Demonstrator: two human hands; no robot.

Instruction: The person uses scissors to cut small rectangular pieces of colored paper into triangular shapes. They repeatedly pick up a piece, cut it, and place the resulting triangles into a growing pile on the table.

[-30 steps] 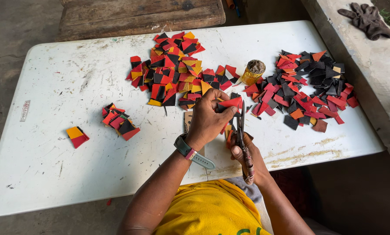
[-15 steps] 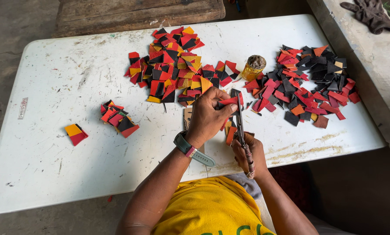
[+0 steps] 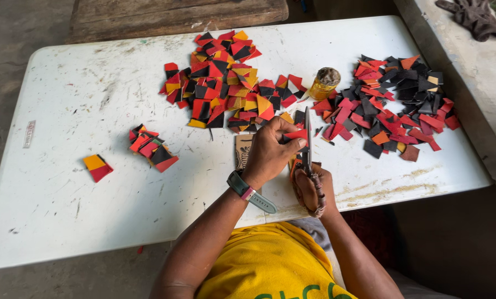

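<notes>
Small red leather scrap (image 3: 296, 134) pinched at left hand (image 3: 271, 152) fingertips, just beside long dark scissors (image 3: 307, 145) blades. Right hand (image 3: 310, 188) clenched round scissor handles, above white plastic table (image 3: 81, 216) front edge.

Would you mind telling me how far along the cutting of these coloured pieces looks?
Done: cut pieces lie in a large pile, a red-and-black pile and a small stack. In hand: the left hand holds a red piece at the scissors gripped by the right hand. What is left cannot be told.
</notes>
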